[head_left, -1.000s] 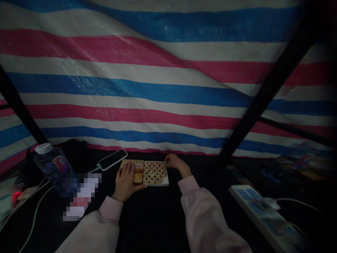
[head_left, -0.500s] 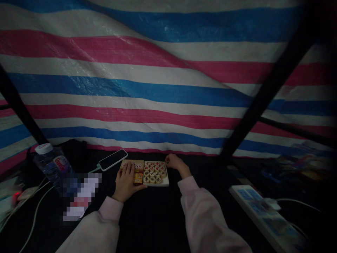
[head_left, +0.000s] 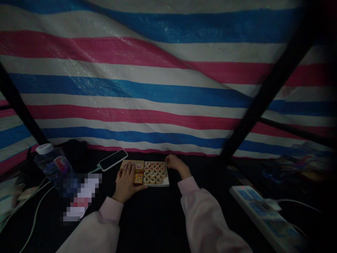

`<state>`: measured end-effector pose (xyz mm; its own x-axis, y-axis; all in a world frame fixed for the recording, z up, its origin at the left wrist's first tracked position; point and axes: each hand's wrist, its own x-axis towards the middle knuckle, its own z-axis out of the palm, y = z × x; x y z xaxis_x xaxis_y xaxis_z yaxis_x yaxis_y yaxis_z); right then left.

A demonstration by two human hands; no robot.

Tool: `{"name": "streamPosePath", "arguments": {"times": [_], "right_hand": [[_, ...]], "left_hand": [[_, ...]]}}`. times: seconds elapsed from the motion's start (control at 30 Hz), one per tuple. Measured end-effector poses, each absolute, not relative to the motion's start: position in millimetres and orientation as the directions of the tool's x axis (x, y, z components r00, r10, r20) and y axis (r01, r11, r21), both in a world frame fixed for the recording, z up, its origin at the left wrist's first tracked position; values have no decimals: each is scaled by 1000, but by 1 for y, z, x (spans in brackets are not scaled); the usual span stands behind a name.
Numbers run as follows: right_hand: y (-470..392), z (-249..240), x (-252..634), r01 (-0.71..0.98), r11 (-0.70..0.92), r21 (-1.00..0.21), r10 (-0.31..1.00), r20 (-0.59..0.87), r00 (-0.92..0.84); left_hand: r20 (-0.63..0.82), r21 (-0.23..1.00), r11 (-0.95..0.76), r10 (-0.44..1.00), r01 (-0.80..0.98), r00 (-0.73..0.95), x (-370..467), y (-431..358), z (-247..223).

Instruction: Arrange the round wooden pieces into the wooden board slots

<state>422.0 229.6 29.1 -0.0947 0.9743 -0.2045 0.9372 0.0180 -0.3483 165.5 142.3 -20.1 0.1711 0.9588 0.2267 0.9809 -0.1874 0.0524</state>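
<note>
A printed cardboard sleeve (head_left: 139,178) lies on the dark surface, with a white tray (head_left: 165,182) showing at its right side. In the tray sit rows of round wooden Chinese chess pieces (head_left: 152,173), with red characters at the far side and black ones nearer. The tray's near right corner has no piece in it. My left hand (head_left: 127,182) rests flat on the sleeve, fingers stretched out and thumb along its near edge. At the tray's far right corner, my right hand (head_left: 175,163) has its fingers curled in a pinch. What they hold, if anything, is too dark to make out.
Behind the sleeve lies a phone (head_left: 113,160) on a cable. A clear bottle (head_left: 54,165) stands left, near white cables. To the right is a power strip (head_left: 256,207) with a plug. Dark poles (head_left: 268,84) and a striped tarp (head_left: 147,95) enclose the space.
Both hands, the sleeve and the tray hold their places. A small red light at the far left has gone dark, and one now shows on the power strip.
</note>
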Motion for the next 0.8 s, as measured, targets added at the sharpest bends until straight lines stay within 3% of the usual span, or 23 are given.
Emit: {"name": "streamPosePath", "arguments": {"times": [0.3,0.4,0.53,0.7,0.8], "right_hand": [[199,83,401,968,32,-248,983,-166,-75],[185,97,383,971,80,-225,961,-241,-135],[175,93,357,979,127,-157,916,-359,-177],[176,73,337,981,191,-32,912,-363,-190],[179,64,334,985,168,-36,919,-356,-169]], "left_hand": [[250,72,-197,952,978,174,165,143,-23],[240,72,-192,956,979,170,165,143,-21],[225,70,-188,960,980,168,165,143,-21],[252,61,-195,952,979,174,165,143,-24],[260,59,-196,950,979,175,164,144,-26]]}}
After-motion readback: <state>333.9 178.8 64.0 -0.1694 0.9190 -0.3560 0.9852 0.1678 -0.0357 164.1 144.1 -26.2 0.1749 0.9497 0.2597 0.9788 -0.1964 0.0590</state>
